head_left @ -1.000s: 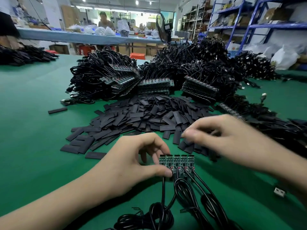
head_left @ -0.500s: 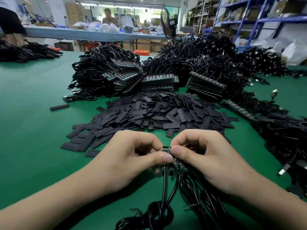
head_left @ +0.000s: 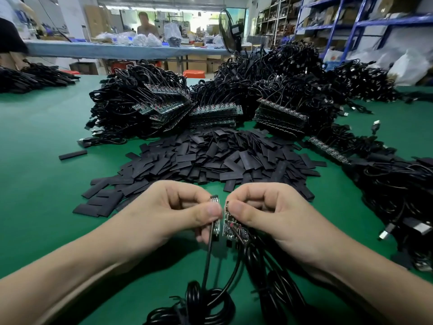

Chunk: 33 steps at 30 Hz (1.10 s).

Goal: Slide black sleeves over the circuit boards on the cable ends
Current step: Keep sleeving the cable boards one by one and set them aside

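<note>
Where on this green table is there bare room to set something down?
Left of the sleeve pile, the green table lies bare out to the far-left cable heap. The back and right are crowded with cable bundles.

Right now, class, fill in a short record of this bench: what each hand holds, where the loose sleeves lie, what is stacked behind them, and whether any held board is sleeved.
Left hand: pinches one cabled circuit board
Right hand: pinches a short strip of boards
Black sleeves: loose pile on the green table, beyond the hands
Behind pile: stacks of cabled boards
Sleeve on held boards: none visible
</note>
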Each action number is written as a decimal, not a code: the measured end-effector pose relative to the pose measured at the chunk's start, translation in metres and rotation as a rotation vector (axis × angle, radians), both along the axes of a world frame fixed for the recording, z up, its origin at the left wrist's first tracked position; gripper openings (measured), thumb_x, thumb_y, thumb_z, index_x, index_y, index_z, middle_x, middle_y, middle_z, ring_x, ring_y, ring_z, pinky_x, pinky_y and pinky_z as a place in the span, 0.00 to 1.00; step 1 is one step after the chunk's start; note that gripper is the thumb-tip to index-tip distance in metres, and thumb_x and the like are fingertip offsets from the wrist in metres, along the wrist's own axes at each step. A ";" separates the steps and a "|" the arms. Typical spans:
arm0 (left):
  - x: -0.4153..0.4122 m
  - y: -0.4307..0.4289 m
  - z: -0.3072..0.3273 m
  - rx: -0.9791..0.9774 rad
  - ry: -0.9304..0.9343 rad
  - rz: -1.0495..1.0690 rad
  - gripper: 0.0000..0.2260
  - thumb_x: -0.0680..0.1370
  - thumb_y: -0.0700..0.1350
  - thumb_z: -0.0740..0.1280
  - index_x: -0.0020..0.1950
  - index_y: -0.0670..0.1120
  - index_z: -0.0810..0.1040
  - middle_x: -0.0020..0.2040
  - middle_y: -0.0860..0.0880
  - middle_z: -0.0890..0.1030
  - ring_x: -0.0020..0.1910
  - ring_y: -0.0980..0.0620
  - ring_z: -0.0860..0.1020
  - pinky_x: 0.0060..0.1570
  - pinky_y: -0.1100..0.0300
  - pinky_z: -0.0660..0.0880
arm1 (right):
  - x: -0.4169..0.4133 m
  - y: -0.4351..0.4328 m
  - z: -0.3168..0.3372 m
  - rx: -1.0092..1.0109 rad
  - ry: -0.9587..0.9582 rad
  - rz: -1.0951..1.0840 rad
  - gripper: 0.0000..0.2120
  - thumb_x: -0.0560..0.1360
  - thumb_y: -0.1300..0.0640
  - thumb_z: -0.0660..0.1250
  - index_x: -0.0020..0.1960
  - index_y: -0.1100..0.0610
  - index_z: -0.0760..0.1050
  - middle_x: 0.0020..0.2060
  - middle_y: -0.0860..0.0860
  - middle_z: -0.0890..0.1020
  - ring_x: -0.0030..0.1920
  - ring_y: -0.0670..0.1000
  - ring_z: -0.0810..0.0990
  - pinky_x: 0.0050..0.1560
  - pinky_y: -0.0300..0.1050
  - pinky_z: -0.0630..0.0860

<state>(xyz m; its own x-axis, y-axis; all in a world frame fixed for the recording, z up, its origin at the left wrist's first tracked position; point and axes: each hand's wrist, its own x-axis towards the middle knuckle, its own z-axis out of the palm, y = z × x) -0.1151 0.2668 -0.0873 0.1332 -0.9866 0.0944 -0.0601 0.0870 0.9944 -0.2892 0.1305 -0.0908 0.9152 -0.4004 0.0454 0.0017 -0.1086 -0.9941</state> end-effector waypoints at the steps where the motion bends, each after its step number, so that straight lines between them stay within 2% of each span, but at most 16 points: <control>1: 0.002 0.000 0.001 -0.016 0.000 0.029 0.13 0.71 0.57 0.78 0.38 0.48 0.85 0.32 0.48 0.81 0.32 0.55 0.78 0.37 0.67 0.76 | -0.001 0.000 0.000 -0.109 0.026 -0.034 0.04 0.78 0.53 0.74 0.44 0.50 0.85 0.38 0.47 0.86 0.40 0.42 0.81 0.44 0.32 0.75; 3: 0.007 -0.001 0.004 -0.077 -0.005 0.122 0.16 0.66 0.60 0.80 0.36 0.49 0.84 0.31 0.49 0.80 0.31 0.56 0.77 0.36 0.67 0.76 | -0.002 0.003 -0.002 -0.361 0.080 -0.133 0.04 0.78 0.51 0.73 0.45 0.49 0.84 0.38 0.41 0.84 0.39 0.36 0.80 0.43 0.28 0.72; 5: 0.009 0.000 0.010 -0.160 -0.078 0.234 0.15 0.66 0.59 0.80 0.34 0.49 0.84 0.30 0.50 0.80 0.30 0.58 0.76 0.35 0.70 0.74 | -0.003 0.009 -0.004 -0.605 0.075 -0.215 0.08 0.77 0.43 0.70 0.48 0.44 0.84 0.45 0.34 0.83 0.50 0.36 0.80 0.49 0.28 0.70; 7: 0.005 -0.001 0.017 -0.220 -0.215 0.310 0.12 0.68 0.56 0.76 0.34 0.49 0.83 0.32 0.51 0.81 0.31 0.60 0.76 0.34 0.73 0.71 | -0.002 0.014 -0.003 -0.671 0.006 -0.218 0.15 0.76 0.37 0.64 0.53 0.42 0.84 0.51 0.31 0.80 0.60 0.37 0.76 0.57 0.30 0.68; 10: -0.007 -0.005 0.025 -0.255 -0.325 0.317 0.11 0.69 0.55 0.75 0.34 0.49 0.83 0.34 0.52 0.82 0.33 0.58 0.77 0.35 0.70 0.72 | -0.001 0.021 0.000 -0.475 -0.034 -0.153 0.16 0.76 0.36 0.64 0.53 0.43 0.84 0.51 0.38 0.83 0.58 0.41 0.80 0.60 0.43 0.73; 13: -0.010 -0.017 0.028 -0.239 -0.412 0.324 0.17 0.76 0.60 0.67 0.34 0.49 0.81 0.32 0.56 0.78 0.33 0.60 0.74 0.36 0.70 0.69 | -0.002 0.021 0.005 -0.277 -0.120 -0.058 0.12 0.82 0.47 0.66 0.47 0.50 0.84 0.44 0.47 0.88 0.47 0.48 0.86 0.57 0.51 0.80; 15: -0.003 -0.030 0.025 -0.208 -0.593 0.356 0.16 0.79 0.60 0.63 0.34 0.57 0.80 0.31 0.60 0.77 0.34 0.64 0.74 0.37 0.70 0.69 | -0.003 0.020 0.012 -0.081 -0.211 0.015 0.13 0.83 0.52 0.63 0.44 0.52 0.83 0.39 0.52 0.88 0.40 0.51 0.86 0.47 0.48 0.82; 17: 0.004 -0.047 0.020 -0.169 -0.880 0.383 0.08 0.77 0.57 0.64 0.39 0.63 0.79 0.36 0.61 0.78 0.39 0.61 0.77 0.42 0.64 0.72 | -0.005 0.019 0.020 0.167 -0.291 0.094 0.14 0.82 0.52 0.62 0.42 0.53 0.81 0.36 0.52 0.85 0.35 0.50 0.84 0.37 0.40 0.80; 18: 0.006 -0.055 0.016 -0.146 -1.014 0.375 0.06 0.77 0.55 0.64 0.43 0.61 0.81 0.41 0.60 0.79 0.44 0.57 0.79 0.46 0.59 0.75 | -0.006 0.017 0.024 0.277 -0.320 0.122 0.14 0.82 0.51 0.61 0.41 0.53 0.80 0.33 0.52 0.84 0.32 0.50 0.83 0.35 0.39 0.79; 20: 0.011 -0.070 0.005 -0.084 -1.225 0.355 0.11 0.79 0.54 0.66 0.55 0.52 0.85 0.51 0.56 0.80 0.52 0.51 0.80 0.52 0.54 0.77 | -0.009 0.010 0.033 0.434 -0.335 0.142 0.15 0.82 0.50 0.61 0.40 0.53 0.77 0.29 0.49 0.79 0.26 0.48 0.79 0.29 0.39 0.77; 21: 0.012 -0.076 0.001 -0.059 -1.289 0.363 0.13 0.79 0.54 0.67 0.60 0.52 0.84 0.54 0.55 0.80 0.55 0.51 0.79 0.54 0.54 0.76 | -0.010 0.005 0.037 0.468 -0.309 0.122 0.15 0.82 0.49 0.61 0.39 0.53 0.76 0.28 0.48 0.76 0.23 0.46 0.76 0.26 0.39 0.75; 23: 0.015 -0.082 -0.003 -0.064 -1.337 0.372 0.14 0.79 0.55 0.69 0.63 0.54 0.83 0.56 0.54 0.79 0.57 0.51 0.78 0.54 0.55 0.76 | -0.014 -0.006 0.042 0.449 -0.183 0.030 0.15 0.81 0.48 0.62 0.38 0.52 0.75 0.26 0.48 0.72 0.20 0.45 0.71 0.21 0.36 0.68; 25: 0.017 -0.086 -0.003 -0.091 -1.332 0.378 0.12 0.78 0.55 0.71 0.59 0.54 0.84 0.54 0.54 0.80 0.55 0.50 0.79 0.52 0.54 0.76 | -0.016 -0.016 0.040 0.359 -0.026 -0.054 0.16 0.82 0.48 0.62 0.38 0.52 0.74 0.26 0.48 0.69 0.19 0.45 0.66 0.21 0.35 0.62; 27: 0.018 -0.087 0.000 -0.088 -1.335 0.383 0.10 0.77 0.56 0.72 0.55 0.54 0.85 0.52 0.54 0.81 0.53 0.51 0.79 0.51 0.55 0.77 | -0.016 -0.020 0.034 0.245 0.097 -0.085 0.16 0.84 0.50 0.61 0.39 0.55 0.74 0.26 0.50 0.68 0.19 0.46 0.65 0.21 0.35 0.62; 30: 0.018 -0.084 0.003 -0.118 -1.396 0.377 0.09 0.78 0.57 0.71 0.52 0.55 0.85 0.50 0.56 0.81 0.51 0.53 0.79 0.49 0.57 0.75 | -0.014 -0.023 0.024 0.134 0.183 -0.111 0.17 0.85 0.52 0.61 0.40 0.57 0.74 0.25 0.50 0.69 0.20 0.46 0.64 0.21 0.35 0.61; 33: 0.016 -0.077 0.006 -0.186 -1.499 0.355 0.07 0.78 0.54 0.70 0.51 0.54 0.84 0.48 0.57 0.83 0.49 0.53 0.80 0.48 0.59 0.71 | -0.014 -0.027 0.024 0.269 0.192 -0.063 0.17 0.84 0.50 0.62 0.39 0.54 0.77 0.25 0.49 0.67 0.19 0.46 0.64 0.20 0.35 0.61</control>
